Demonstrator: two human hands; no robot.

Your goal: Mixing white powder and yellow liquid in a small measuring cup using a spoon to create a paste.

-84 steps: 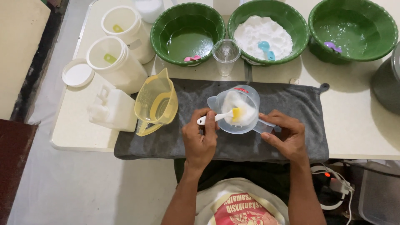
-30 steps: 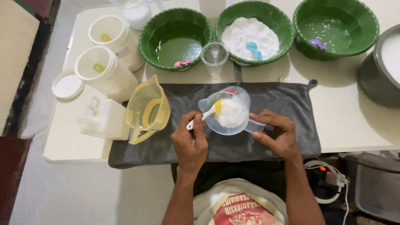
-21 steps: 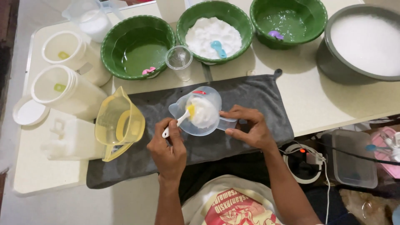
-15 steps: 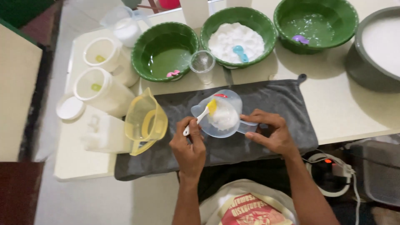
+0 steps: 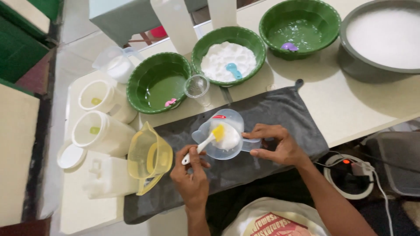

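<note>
Clear measuring cup (image 5: 221,142) on grey towel (image 5: 280,116): right hand (image 5: 275,144) grips handle, left hand (image 5: 190,175) grips spatula (image 5: 205,142).

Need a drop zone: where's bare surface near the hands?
Free: table between the grey towel and big grey basin; the towel's near-left corner below the yellow jug. Crowded: around the clear cup, the green bowls and white jars.

Pretty bright, even indoor light, soft shadows only. The big gray basin (image 5: 385,39) casts a mild shadow on the table (image 5: 350,109). Slight motion blur everywhere, a bit of wide-angle bend at the edges, no harsh glare.
</note>
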